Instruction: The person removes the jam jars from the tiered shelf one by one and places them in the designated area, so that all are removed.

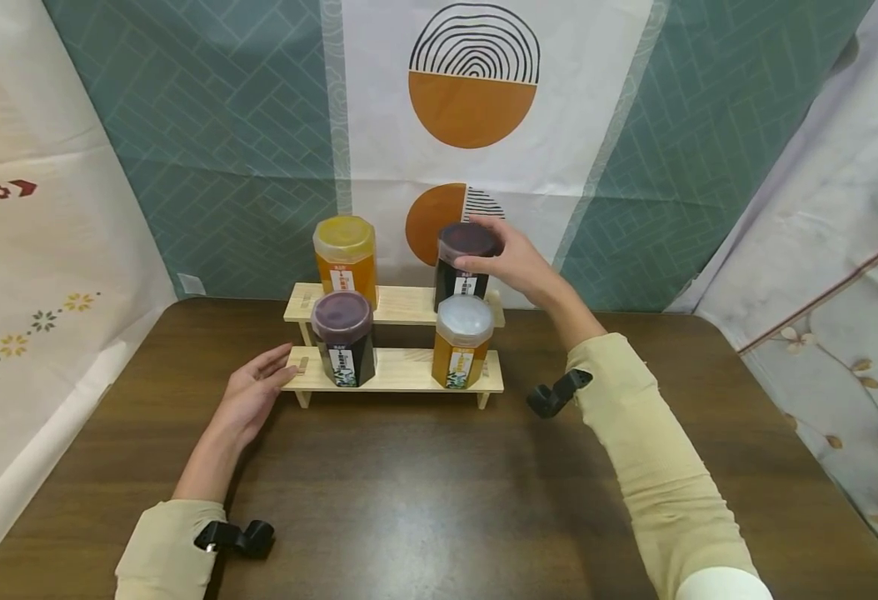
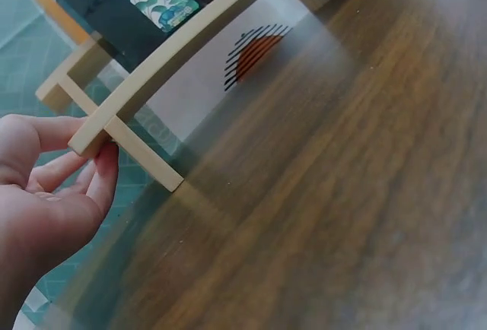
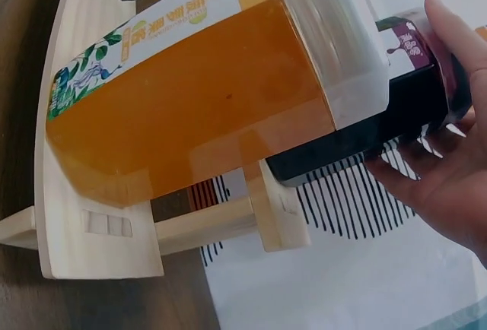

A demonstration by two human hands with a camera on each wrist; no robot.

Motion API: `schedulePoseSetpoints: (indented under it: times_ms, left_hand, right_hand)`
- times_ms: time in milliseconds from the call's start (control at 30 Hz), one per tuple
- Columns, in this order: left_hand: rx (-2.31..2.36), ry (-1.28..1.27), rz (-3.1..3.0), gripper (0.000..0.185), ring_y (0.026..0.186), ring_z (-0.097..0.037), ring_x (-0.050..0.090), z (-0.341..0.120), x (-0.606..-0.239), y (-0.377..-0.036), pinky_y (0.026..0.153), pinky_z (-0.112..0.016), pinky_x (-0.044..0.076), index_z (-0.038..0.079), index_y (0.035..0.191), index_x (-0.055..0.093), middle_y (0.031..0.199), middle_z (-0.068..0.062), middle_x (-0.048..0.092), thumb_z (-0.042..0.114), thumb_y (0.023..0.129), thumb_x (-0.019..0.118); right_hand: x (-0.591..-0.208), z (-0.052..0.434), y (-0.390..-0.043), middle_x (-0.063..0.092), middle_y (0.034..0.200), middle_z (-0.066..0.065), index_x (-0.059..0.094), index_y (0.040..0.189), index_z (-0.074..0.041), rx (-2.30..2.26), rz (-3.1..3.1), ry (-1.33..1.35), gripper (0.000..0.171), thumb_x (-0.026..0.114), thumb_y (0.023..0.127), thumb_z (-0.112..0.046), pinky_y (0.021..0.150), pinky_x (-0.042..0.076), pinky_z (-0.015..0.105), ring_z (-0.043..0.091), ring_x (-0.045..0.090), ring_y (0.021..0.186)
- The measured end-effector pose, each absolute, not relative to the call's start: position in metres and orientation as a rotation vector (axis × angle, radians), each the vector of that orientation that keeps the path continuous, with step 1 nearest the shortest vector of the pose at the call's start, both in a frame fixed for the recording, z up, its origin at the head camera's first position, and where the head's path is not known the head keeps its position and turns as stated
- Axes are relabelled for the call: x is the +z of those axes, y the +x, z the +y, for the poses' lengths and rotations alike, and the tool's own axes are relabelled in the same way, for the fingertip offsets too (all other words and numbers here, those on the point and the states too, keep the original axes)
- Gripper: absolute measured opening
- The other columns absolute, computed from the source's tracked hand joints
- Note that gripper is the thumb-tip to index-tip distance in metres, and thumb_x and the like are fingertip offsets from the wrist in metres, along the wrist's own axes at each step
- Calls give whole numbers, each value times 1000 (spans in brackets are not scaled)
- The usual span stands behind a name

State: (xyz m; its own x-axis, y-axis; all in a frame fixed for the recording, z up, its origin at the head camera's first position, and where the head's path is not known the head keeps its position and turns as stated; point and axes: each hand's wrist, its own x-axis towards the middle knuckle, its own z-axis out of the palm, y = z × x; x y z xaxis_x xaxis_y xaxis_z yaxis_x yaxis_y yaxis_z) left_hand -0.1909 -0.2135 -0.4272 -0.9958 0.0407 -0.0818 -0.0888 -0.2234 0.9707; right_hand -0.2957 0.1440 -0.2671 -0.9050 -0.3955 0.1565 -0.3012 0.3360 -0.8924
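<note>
Dark jar (image 1: 464,265) sits on the rack's (image 1: 397,372) top step, right hand (image 1: 510,260) curled round its lid. Left hand (image 1: 253,393), fingers relaxed, steadies the rack's lower left end. Best lift straight up, clear of the white-lid jar (image 1: 461,340) in front.

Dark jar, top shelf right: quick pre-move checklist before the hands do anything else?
1. Right hand on the dark jar: ok, fingers curl round its lid end.
2. Dark jar seated on the upper step of the wooden rack: cannot tell, base hidden behind the white-lidded orange jar.
3. Left hand steadying the rack: ok, fingertips touch its lower left end.
4. Neighbouring jars upright: ok, all standing.
5. Room between dark jar and orange jar in front: not ok, they look close in the right wrist view.
</note>
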Motion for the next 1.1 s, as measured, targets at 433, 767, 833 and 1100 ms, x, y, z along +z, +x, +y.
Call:
schedulePoseSetpoints:
  times_ms: [433, 767, 833, 1100]
  left_hand:
    - [2472, -48, 1832, 60, 100, -6, 51, -213, -430, -191, 83, -16, 41, -10, 138, 24, 116, -4, 46, 4, 89, 57]
    - [2499, -56, 1804, 59, 100, -7, 48, -216, -430, -191, 82, -16, 41, -11, 137, 24, 111, -1, 49, 1, 89, 55]
    - [2502, -60, 1809, 58, 100, -7, 48, -216, -430, -191, 81, -16, 42, -11, 137, 24, 110, -1, 49, 0, 89, 55]
    - [2477, -81, 1813, 58, 101, -8, 48, -216, -431, -192, 83, -17, 41, -9, 138, 25, 119, -8, 42, 2, 89, 55]
  right_hand:
    - [-280, 139, -300, 47, 118, 11, 40, 131, -6, -1962, 2262, -601, 64, 71, 74, -7, 85, 40, 33, 22, 47, 102]
    - [-284, 135, -301, 49, 113, 11, 47, 122, -6, -2066, 2223, -622, 56, 71, 72, -4, 84, 40, 34, 24, 47, 99]
    - [-283, 135, -300, 49, 112, 11, 47, 121, -6, -2075, 2229, -617, 56, 72, 72, -3, 84, 41, 33, 24, 47, 99]
    - [-279, 141, -298, 49, 112, 10, 48, 120, -5, -2091, 2256, -604, 57, 73, 70, 1, 85, 40, 32, 23, 47, 99]
